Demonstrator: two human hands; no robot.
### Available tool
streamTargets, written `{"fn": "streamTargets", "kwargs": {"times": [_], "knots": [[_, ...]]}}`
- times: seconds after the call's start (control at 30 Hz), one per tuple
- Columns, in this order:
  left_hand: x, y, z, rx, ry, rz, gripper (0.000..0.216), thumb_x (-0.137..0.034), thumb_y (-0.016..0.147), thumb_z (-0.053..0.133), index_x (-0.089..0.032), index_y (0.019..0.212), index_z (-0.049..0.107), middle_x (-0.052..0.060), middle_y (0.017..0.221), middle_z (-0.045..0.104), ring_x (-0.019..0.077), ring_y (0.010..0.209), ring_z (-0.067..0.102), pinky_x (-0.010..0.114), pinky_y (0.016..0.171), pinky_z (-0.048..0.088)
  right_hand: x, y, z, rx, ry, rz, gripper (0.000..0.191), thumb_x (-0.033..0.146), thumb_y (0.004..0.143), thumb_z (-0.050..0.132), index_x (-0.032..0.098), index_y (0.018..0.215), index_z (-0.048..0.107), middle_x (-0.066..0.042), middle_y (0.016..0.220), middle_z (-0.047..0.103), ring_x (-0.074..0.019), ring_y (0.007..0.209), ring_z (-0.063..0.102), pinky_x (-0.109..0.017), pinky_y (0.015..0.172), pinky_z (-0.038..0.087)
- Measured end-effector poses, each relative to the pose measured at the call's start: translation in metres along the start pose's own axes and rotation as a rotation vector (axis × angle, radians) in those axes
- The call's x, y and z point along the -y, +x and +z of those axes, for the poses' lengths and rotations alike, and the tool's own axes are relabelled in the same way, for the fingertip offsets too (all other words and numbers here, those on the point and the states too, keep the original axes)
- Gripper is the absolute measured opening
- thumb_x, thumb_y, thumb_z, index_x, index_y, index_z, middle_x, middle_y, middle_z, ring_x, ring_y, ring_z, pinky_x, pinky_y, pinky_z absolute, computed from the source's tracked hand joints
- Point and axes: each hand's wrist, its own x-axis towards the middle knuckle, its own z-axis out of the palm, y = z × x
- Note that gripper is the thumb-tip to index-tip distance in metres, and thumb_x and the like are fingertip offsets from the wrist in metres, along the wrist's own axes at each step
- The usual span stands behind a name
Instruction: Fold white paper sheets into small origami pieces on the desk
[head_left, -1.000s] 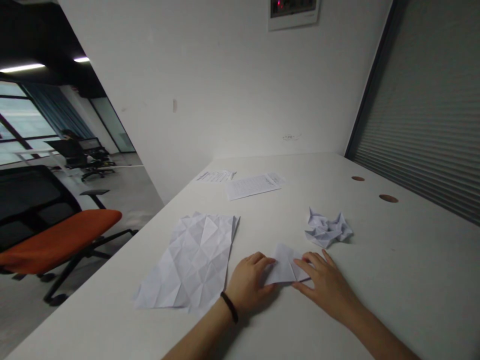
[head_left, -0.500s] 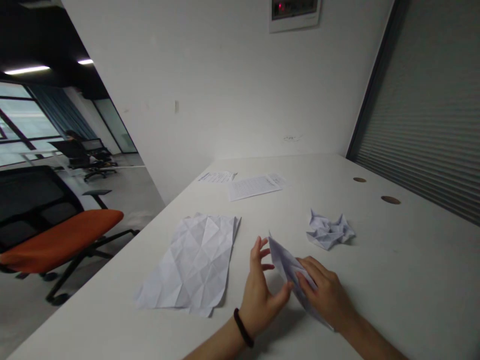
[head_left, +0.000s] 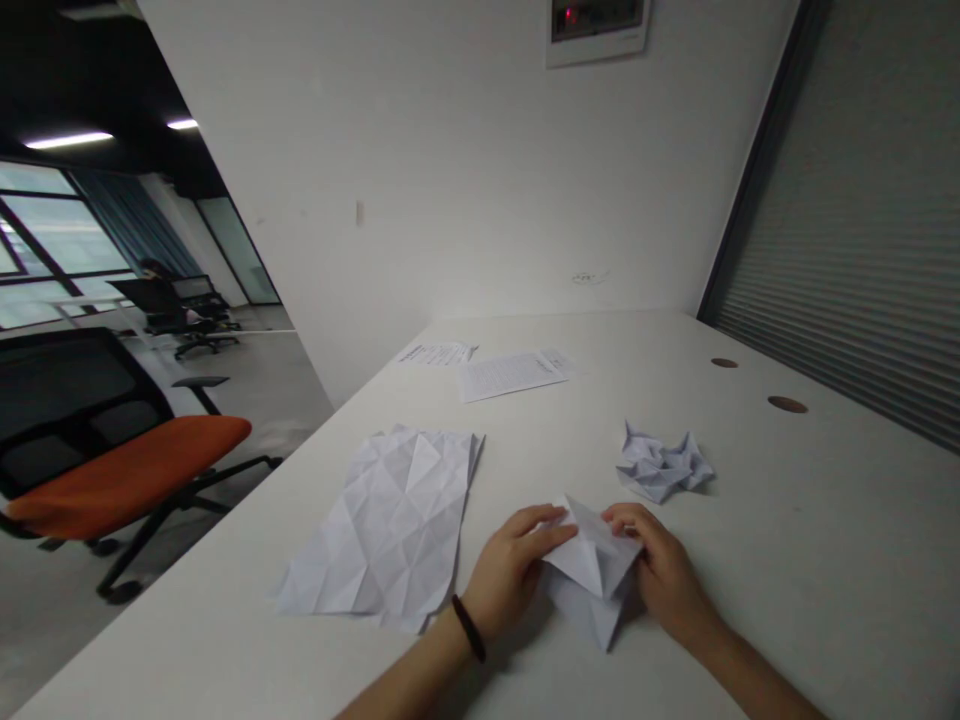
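A folded white sheet of paper (head_left: pixel 592 565) is held between both hands, low over the near part of the table. My left hand (head_left: pixel 514 565), with a dark band at the wrist, grips its left side, fingers on top of the folds. On the opposite edge, my right hand (head_left: pixel 664 570) pinches the paper; part of its fingers is hidden behind it. Creased paper sheets (head_left: pixel 405 510) lie spread to the left of my left hand. Beyond my right hand sits a crumpled, folded paper piece (head_left: pixel 664 465) with raised points.
Printed sheets (head_left: pixel 514 375) lie toward the back of the white table (head_left: pixel 787 560). Two round holes (head_left: pixel 787 404) are near its right edge. An orange-seated chair (head_left: pixel 135 460) stands on the floor at left. Farther off, a person (head_left: pixel 154 270) sits by a desk.
The folded paper has turned from a steep, edge-on tilt to show its folded face. My left hand has gone from spread fingers to gripping its left side; my right hand now holds the right edge.
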Motion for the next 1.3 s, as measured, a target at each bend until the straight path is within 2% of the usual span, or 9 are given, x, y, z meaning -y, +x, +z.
{"fn": "streamTargets", "kwargs": {"times": [0.13, 0.27, 0.43, 0.5, 0.67, 0.73, 0.93, 1.03, 1.3], "knots": [[0.017, 0.002, -0.009, 0.170, 0.246, 0.039, 0.041, -0.005, 0.082, 0.041, -0.028, 0.110, 0.060, 0.004, 0.118, 0.058, 0.0200, 0.112, 0.049, 0.037, 0.095, 0.039, 0.000, 0.003, -0.006, 0.199, -0.135, 0.003, 0.035, 0.000, 0.056, 0.034, 0.022, 0.074, 0.054, -0.004, 0.088, 0.059, -0.0191, 0.091, 0.055, -0.034, 0.082, 0.044], [0.016, 0.000, -0.012, 0.323, 0.345, 0.017, 0.044, -0.008, 0.078, 0.047, -0.027, 0.117, 0.054, 0.004, 0.127, 0.051, 0.0226, 0.118, 0.043, 0.042, 0.099, 0.034, 0.001, 0.002, -0.012, 0.303, -0.285, -0.029, 0.044, -0.003, 0.061, 0.034, 0.022, 0.084, 0.062, -0.005, 0.098, 0.059, -0.0185, 0.099, 0.052, -0.036, 0.091, 0.041], [0.001, -0.003, -0.014, 0.409, 0.398, -0.034, 0.060, -0.041, 0.075, 0.060, -0.024, 0.129, 0.040, 0.008, 0.138, 0.036, 0.0300, 0.126, 0.030, 0.053, 0.102, 0.023, 0.000, -0.003, -0.022, 0.413, -0.398, -0.057, 0.039, 0.008, 0.070, 0.049, 0.022, 0.104, 0.063, -0.008, 0.117, 0.055, -0.0221, 0.113, 0.044, -0.039, 0.099, 0.035], [-0.002, -0.003, -0.011, 0.401, 0.415, -0.022, 0.062, -0.043, 0.075, 0.058, -0.020, 0.130, 0.039, 0.010, 0.139, 0.034, 0.0303, 0.128, 0.026, 0.052, 0.104, 0.020, -0.001, -0.004, -0.024, 0.428, -0.417, -0.066, 0.037, 0.015, 0.072, 0.054, 0.022, 0.107, 0.062, -0.009, 0.120, 0.054, -0.0237, 0.115, 0.042, -0.041, 0.100, 0.034], [-0.002, -0.001, 0.001, 0.358, 0.399, 0.031, 0.052, -0.011, 0.076, 0.047, -0.010, 0.127, 0.041, 0.012, 0.137, 0.035, 0.0238, 0.129, 0.024, 0.039, 0.106, 0.026, 0.000, -0.003, -0.020, 0.438, -0.408, -0.101, 0.045, 0.012, 0.069, 0.054, 0.021, 0.112, 0.059, -0.009, 0.120, 0.055, -0.0238, 0.114, 0.044, -0.042, 0.100, 0.033], [-0.001, -0.001, 0.002, 0.376, 0.366, 0.044, 0.054, -0.006, 0.075, 0.043, -0.011, 0.129, 0.039, 0.013, 0.136, 0.037, 0.0220, 0.128, 0.028, 0.036, 0.105, 0.029, 0.002, -0.004, -0.017, 0.448, -0.391, -0.106, 0.051, 0.009, 0.067, 0.051, 0.020, 0.117, 0.056, -0.008, 0.122, 0.055, -0.0233, 0.115, 0.043, -0.042, 0.101, 0.032], [-0.005, -0.001, -0.003, 0.389, 0.262, 0.070, 0.061, -0.045, 0.081, 0.051, -0.012, 0.130, 0.037, 0.015, 0.136, 0.037, 0.0288, 0.125, 0.031, 0.043, 0.104, 0.026, 0.011, -0.008, -0.009, 0.483, -0.243, -0.108, 0.062, 0.005, 0.063, 0.049, 0.022, 0.122, 0.050, -0.009, 0.123, 0.051, -0.0228, 0.116, 0.040, -0.042, 0.102, 0.030], [-0.007, -0.001, 0.002, 0.329, 0.260, 0.025, 0.046, -0.039, 0.087, 0.042, -0.016, 0.127, 0.042, 0.011, 0.133, 0.041, 0.0257, 0.123, 0.034, 0.041, 0.103, 0.027, 0.018, -0.006, -0.008, 0.471, -0.144, -0.098, 0.054, 0.006, 0.065, 0.051, 0.021, 0.117, 0.053, -0.009, 0.113, 0.052, -0.0222, 0.109, 0.044, -0.039, 0.097, 0.034], [-0.014, 0.001, 0.023, 0.149, 0.278, -0.122, 0.040, -0.029, 0.070, 0.062, -0.017, 0.107, 0.054, 0.009, 0.118, 0.052, 0.0249, 0.110, 0.044, 0.038, 0.097, 0.035, 0.018, -0.003, -0.001, 0.359, -0.083, -0.019, 0.009, 0.016, 0.074, 0.057, 0.020, 0.082, 0.058, -0.004, 0.091, 0.051, -0.0181, 0.091, 0.050, -0.031, 0.082, 0.042]]}}
